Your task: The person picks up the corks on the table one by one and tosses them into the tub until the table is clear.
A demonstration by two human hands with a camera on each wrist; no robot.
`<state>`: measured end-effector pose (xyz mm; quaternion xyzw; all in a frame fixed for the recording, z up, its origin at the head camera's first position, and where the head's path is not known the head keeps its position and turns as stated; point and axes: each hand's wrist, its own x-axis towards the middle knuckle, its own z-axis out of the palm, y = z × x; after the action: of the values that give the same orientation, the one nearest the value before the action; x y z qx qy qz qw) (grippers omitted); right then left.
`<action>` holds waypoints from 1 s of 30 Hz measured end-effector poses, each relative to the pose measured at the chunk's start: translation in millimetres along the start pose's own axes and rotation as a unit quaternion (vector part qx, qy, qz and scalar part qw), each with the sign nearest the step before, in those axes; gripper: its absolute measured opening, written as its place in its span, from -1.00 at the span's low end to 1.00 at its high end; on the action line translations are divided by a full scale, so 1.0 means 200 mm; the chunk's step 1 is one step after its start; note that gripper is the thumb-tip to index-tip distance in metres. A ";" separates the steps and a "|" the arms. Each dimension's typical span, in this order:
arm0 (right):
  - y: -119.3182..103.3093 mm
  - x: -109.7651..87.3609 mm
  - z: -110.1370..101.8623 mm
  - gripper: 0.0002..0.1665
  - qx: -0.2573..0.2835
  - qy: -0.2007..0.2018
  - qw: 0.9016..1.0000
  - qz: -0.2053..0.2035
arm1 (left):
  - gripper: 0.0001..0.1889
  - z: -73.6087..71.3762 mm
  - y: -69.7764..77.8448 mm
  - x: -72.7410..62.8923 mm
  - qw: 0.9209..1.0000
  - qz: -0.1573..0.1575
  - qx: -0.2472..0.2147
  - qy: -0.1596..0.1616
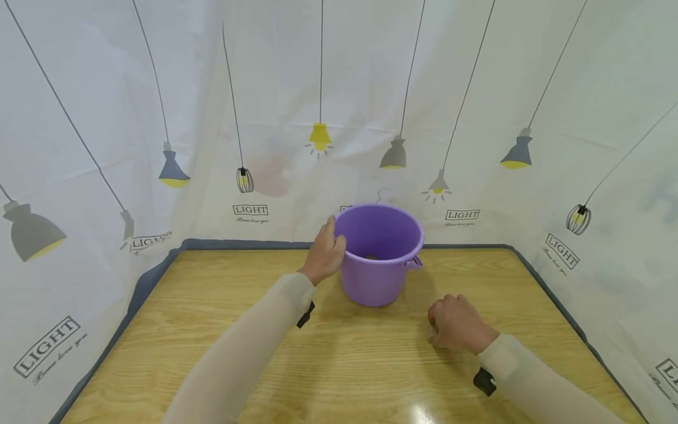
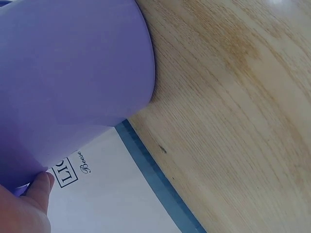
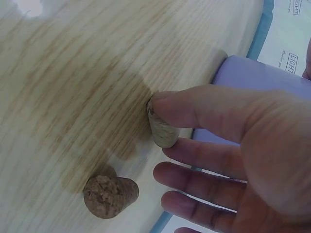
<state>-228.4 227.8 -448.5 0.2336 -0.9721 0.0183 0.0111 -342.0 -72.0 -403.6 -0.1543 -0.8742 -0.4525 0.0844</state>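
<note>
A purple bucket (image 1: 373, 282) stands upright on the wooden table, with a small brown thing (image 1: 372, 257) partly showing at its bottom. At the bucket's left side, my left hand (image 1: 324, 253) grips the rim; most of its fingers are hidden in the left wrist view. To the right of the bucket, my right hand (image 1: 459, 324) is low over the table. Its thumb and index finger pinch a tapered cork stopper (image 3: 164, 128) in the right wrist view, while the other fingers reach out loosely. A second cork stopper (image 3: 108, 196) lies on the table beside those fingers.
The wooden table (image 1: 222, 330) has a dark blue edging (image 1: 254, 244) along its back and sides. A white sheet (image 1: 286, 70) printed with hanging lamps rises behind and on both sides. The bucket's handle lug (image 1: 415, 262) sticks out to the right.
</note>
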 end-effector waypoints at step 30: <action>-0.05 0.00 -0.07 -0.66 0.018 0.064 0.998 -0.019 | -0.32 -0.01 0.00 -0.01 1.000 -0.008 0.000 -0.016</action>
<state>-223.0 220.4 -433.6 0.2501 -0.9644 0.0503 0.0696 -339.5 -73.1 -402.9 -0.1543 -0.8769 -0.4503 0.0672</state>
